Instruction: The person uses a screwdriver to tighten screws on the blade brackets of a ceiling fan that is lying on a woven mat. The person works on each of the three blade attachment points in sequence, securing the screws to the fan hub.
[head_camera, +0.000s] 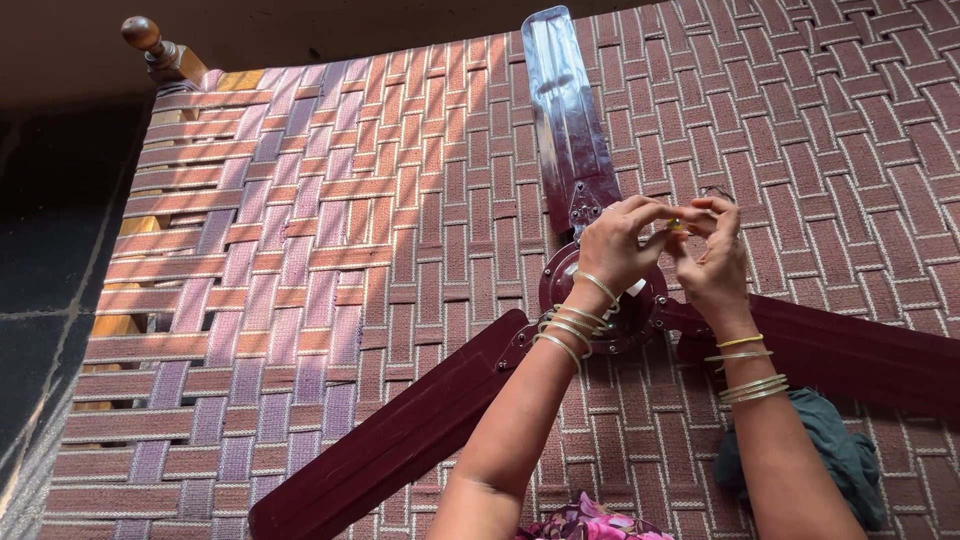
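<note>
A maroon ceiling fan lies flat on a woven cot; its round hub (560, 278) shows just left of my wrists. One blade (565, 110) reaches away, glinting in sunlight. Another blade (400, 435) runs toward the lower left, a third (860, 350) to the right. My left hand (615, 245) and my right hand (715, 255) meet above the hub, fingertips pinching a small yellowish object (678, 224) between them. I cannot tell what it is. Both wrists carry several thin gold bangles.
The cot's webbing (330, 260) is pink, purple and cream strips with a wooden frame and a turned corner post (150, 45). Dark floor (50, 250) lies to the left. A teal cloth (840, 450) rests under my right forearm.
</note>
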